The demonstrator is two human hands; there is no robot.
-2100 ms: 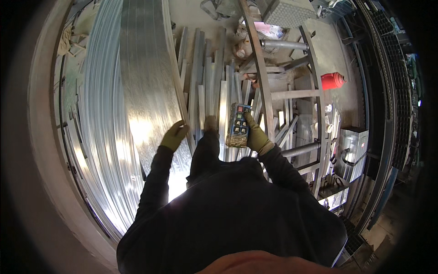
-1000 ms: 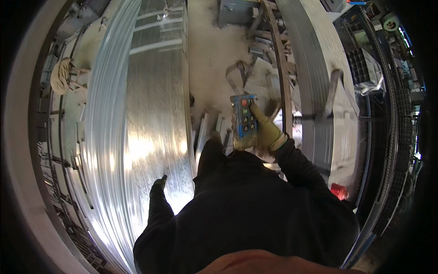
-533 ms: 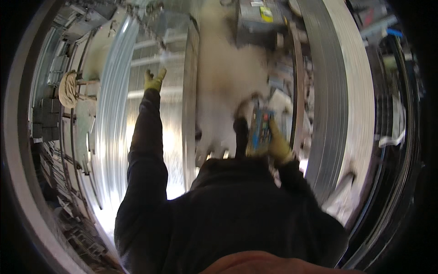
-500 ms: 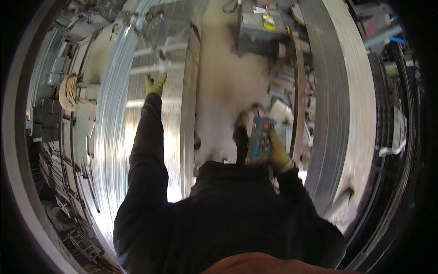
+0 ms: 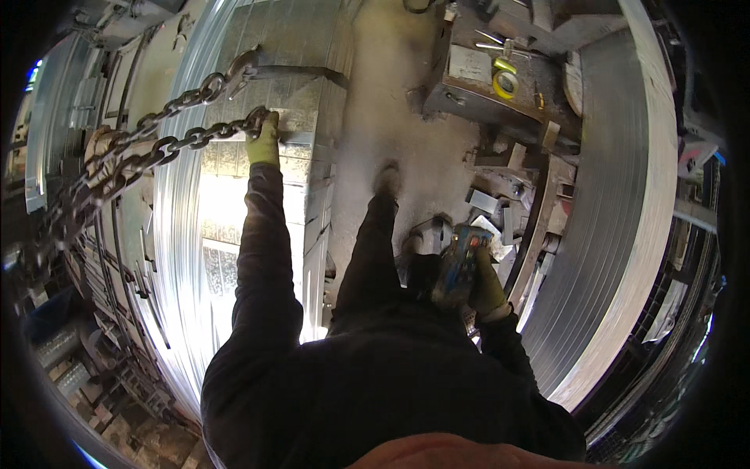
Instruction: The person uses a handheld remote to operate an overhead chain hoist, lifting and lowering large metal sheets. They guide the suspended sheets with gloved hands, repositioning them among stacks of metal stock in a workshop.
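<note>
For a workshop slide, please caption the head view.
Gloved left hand at the end of a chain over stacked metal; right hand holding a remote.

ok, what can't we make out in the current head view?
Head view, all three:
Left hand: finger placement at the chains, hidden by its own glove.
Remote: button markings too small and blurred; right side covered by the right hand.
Chains' far ends: blurred, lost toward the dark left rim.
</note>
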